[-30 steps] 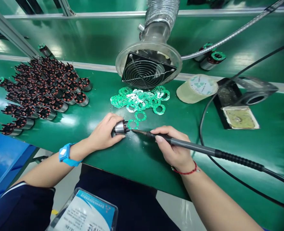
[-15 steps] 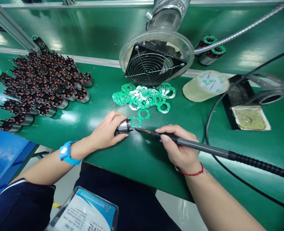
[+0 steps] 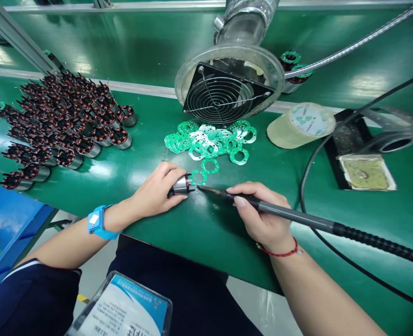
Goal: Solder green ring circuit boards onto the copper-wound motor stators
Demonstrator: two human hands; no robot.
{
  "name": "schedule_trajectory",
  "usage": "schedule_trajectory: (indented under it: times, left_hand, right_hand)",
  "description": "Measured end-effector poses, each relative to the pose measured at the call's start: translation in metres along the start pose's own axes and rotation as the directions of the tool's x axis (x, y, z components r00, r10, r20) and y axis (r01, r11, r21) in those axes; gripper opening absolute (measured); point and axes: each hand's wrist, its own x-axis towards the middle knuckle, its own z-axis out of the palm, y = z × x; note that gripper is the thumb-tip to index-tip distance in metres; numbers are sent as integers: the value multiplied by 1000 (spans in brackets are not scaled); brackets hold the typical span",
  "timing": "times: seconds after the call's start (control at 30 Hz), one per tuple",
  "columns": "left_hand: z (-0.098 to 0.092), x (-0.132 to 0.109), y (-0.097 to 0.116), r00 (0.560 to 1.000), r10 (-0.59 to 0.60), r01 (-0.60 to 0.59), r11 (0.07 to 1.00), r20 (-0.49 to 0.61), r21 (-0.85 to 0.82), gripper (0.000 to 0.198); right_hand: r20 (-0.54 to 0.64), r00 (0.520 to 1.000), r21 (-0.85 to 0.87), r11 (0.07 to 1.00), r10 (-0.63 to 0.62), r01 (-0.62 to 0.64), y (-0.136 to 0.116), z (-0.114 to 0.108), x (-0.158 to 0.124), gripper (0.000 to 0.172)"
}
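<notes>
My left hand [image 3: 160, 189] is closed round a motor stator [image 3: 181, 185], a short metal cylinder lying on its side with its pin end turned right. In my right hand [image 3: 262, 212] is a soldering iron [image 3: 290, 212], held like a pen. Its tip is at the stator's pins; whether it touches them I cannot tell. Just behind the tip lies a green ring-shaped circuit board [image 3: 198, 178], and another ring board [image 3: 210, 166] is beyond it. A heap of such boards [image 3: 211, 142] spreads farther back.
Several stators [image 3: 69, 121] stand packed at the left. A fume extractor fan [image 3: 220, 93] hangs over the boards. At the right are a tape roll [image 3: 299, 126] and an iron stand [image 3: 349, 135] with a yellowish sponge [image 3: 366, 172]. The iron's black cable [image 3: 302, 186] loops across the table.
The view has shifted very slightly. Both hands, the stator and the soldering iron keep nearly the same positions.
</notes>
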Motion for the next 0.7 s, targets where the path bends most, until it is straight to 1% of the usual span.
schedule_trajectory:
  times: [0.13, 0.2, 0.3, 0.37, 0.43, 0.57, 0.63, 0.7]
  left_hand:
    - [0, 0, 0, 1000, -7, 7, 1000, 9, 7, 41]
    - [0, 1, 0, 1000, 5, -5, 1000, 4, 15, 40]
    - [-1, 1, 0, 1000, 27, -27, 999, -5, 36, 40]
    - [0, 0, 0, 1000, 31, -31, 998, -2, 53, 40]
    - [0, 0, -1, 1000, 27, -27, 997, 8, 66, 40]
    - [2, 0, -2, 1000, 25, -26, 998, 19, 63, 39]
    - [3, 0, -2, 1000, 24, -24, 999, 10, 46, 38]
    - [2, 0, -1, 1000, 6, -6, 1000, -3, 9, 37]
  right_hand:
    - [21, 1000, -10, 1000, -14, 14, 0, 0, -1, 14]
    - [-19, 999, -12, 999, -48, 48, 0, 1, -2, 13]
    - [-110, 990, -35, 996, -89, 86, 0, 2, -1, 10]
    - [-117, 986, -87, 990, -120, 110, 0, 4, 0, 16]
    - [-62, 985, -173, 974, -160, 147, 1, 5, 0, 23]
    - [113, 974, -318, 922, -194, 221, -2, 4, 1, 29]
    - [173, 971, -332, 918, -167, 217, -8, 2, 2, 32]
    - [205, 973, -302, 939, -101, 162, -16, 0, 2, 32]
